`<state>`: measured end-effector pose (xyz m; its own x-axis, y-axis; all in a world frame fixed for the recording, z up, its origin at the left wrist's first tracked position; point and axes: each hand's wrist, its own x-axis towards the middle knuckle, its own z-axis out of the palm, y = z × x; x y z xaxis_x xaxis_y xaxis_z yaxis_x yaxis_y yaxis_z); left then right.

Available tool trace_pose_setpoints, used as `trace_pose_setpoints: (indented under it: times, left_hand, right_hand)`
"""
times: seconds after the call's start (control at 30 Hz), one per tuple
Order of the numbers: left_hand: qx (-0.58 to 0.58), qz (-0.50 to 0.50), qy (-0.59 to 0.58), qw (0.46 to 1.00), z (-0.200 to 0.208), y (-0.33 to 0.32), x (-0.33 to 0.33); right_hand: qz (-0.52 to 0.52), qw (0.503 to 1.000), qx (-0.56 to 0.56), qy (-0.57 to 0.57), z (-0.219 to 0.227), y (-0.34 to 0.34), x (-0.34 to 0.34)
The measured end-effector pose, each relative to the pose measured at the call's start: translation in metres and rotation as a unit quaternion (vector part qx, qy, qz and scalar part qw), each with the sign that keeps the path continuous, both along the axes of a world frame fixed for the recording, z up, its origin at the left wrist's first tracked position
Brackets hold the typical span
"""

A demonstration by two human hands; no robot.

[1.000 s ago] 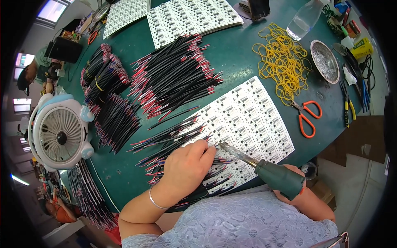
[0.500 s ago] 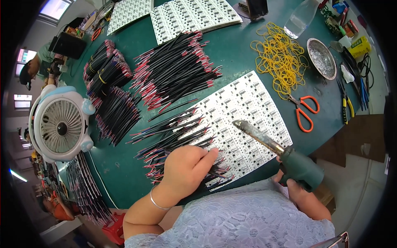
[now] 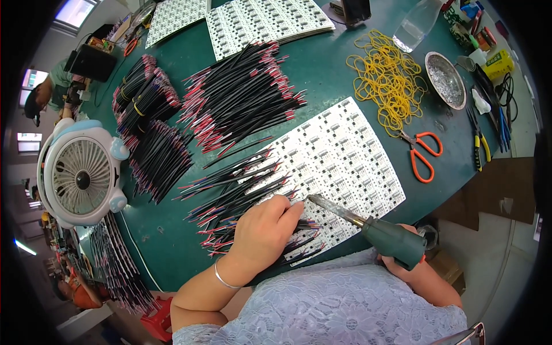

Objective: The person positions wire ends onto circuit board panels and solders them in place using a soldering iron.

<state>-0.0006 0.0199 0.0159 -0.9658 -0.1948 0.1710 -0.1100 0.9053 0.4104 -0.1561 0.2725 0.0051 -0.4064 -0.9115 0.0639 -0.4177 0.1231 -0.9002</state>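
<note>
Wrapping around the green handle (image 3: pixel 392 241) of a soldering iron (image 3: pixel 371 228), the right hand (image 3: pixel 404 269) in the head view holds its tip over the white board sheet (image 3: pixel 352 161) on the bench (image 3: pixel 322 75), just beside the clenched left hand (image 3: pixel 267 227); whether this grip pinches anything, I cannot tell. The iron seems light and rigid, to be held only by its handle because the shaft (image 3: pixel 339 211) may be hot; the black wires (image 3: pixel 230 204), lying partly across the sheet, look thin and flexible, best taken near the ends. A metal bowl (image 3: pixel 428 73) contains silvery bits (image 3: pixel 448 83); the content of the clear bottle (image 3: pixel 417 29) is uncertain.
</note>
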Motion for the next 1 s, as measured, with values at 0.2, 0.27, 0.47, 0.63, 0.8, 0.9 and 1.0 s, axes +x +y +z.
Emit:
trace_pose_setpoints:
  times: [0.2,0.27,0.47,0.63,0.8,0.9,1.0]
  left_hand:
    - [0.0,-0.003,-0.008,1.0,0.003,-0.001,-0.001]
    - [0.0,-0.005,-0.03,1.0,0.006,-0.001,-0.002]
    - [-0.001,0.002,-0.025,1.0,0.006,0.0,-0.004]
    - [0.014,0.002,-0.02,1.0,0.002,-0.001,-0.002]
    - [0.049,-0.002,-0.01,0.999,0.001,-0.003,-0.001]
    - [0.046,-0.015,-0.004,0.999,0.001,-0.004,-0.002]
    - [0.029,-0.018,-0.009,0.999,0.004,-0.002,-0.004]
  right_hand:
    - [-0.008,0.997,0.015,-0.077,0.003,0.0,-0.001]
    - [0.096,0.983,-0.005,0.157,0.009,-0.008,-0.009]
    - [0.006,1.0,-0.001,-0.015,0.004,-0.004,0.0]
    - [-0.006,0.999,-0.025,-0.024,0.005,-0.004,0.0]
    - [-0.012,0.999,-0.005,-0.029,-0.002,0.008,0.003]
    - [0.041,0.999,0.001,-0.018,-0.004,0.007,0.0]
    - [0.025,0.996,-0.047,0.073,-0.002,0.0,0.0]
